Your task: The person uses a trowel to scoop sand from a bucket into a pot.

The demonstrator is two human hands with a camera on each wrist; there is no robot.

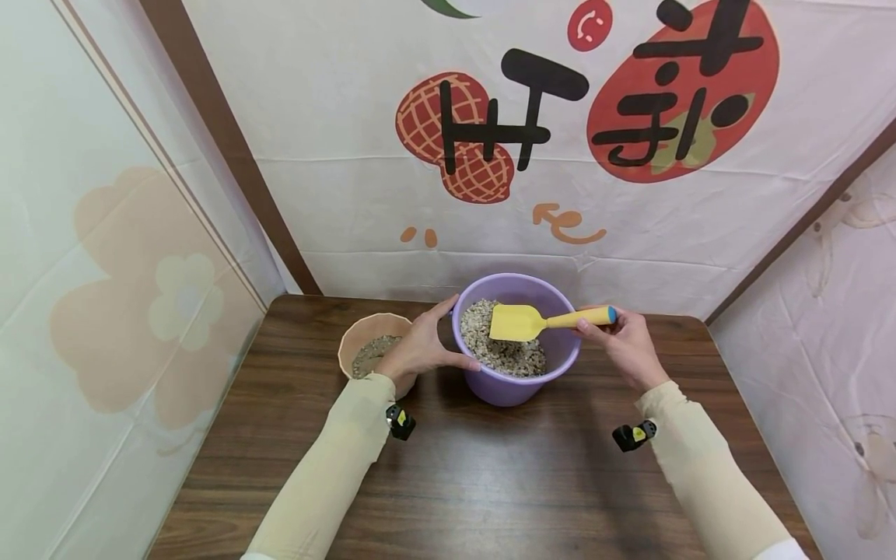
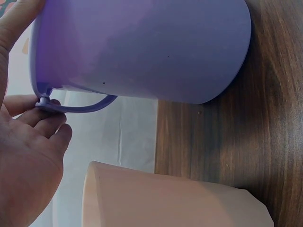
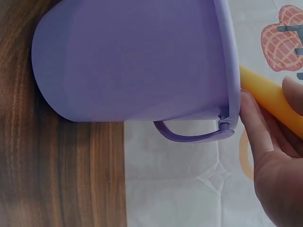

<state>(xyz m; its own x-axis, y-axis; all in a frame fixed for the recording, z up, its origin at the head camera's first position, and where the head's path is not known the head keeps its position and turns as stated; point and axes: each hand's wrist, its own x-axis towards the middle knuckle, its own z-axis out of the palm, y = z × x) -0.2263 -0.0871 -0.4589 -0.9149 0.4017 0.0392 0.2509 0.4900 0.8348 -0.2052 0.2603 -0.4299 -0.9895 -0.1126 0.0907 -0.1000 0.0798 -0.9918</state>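
A purple bucket [image 1: 505, 393] stands upright on the table, partly filled with a coarse, pale, speckled grainy material [image 1: 479, 327]. My left hand [image 1: 423, 346] holds the bucket by its rim at the left, thumb at the near side and fingers by the handle hinge [image 2: 45, 100]. Above the grains, within the bucket's mouth, lies the blade of a yellow toy shovel [image 1: 518, 323]. My right hand [image 1: 626, 350] grips the shovel's blue-tipped handle [image 3: 270, 97] beside the right rim. No grains are seen on the blade's upturned face.
Left of the bucket, partly behind my left hand and wrist, stands a peach pot [image 2: 170, 198] with grey-brown grains inside. The brown wooden table [image 1: 504, 482] ends at a printed cloth wall [image 1: 350, 194] at the back. More cloth walls rise at both sides.
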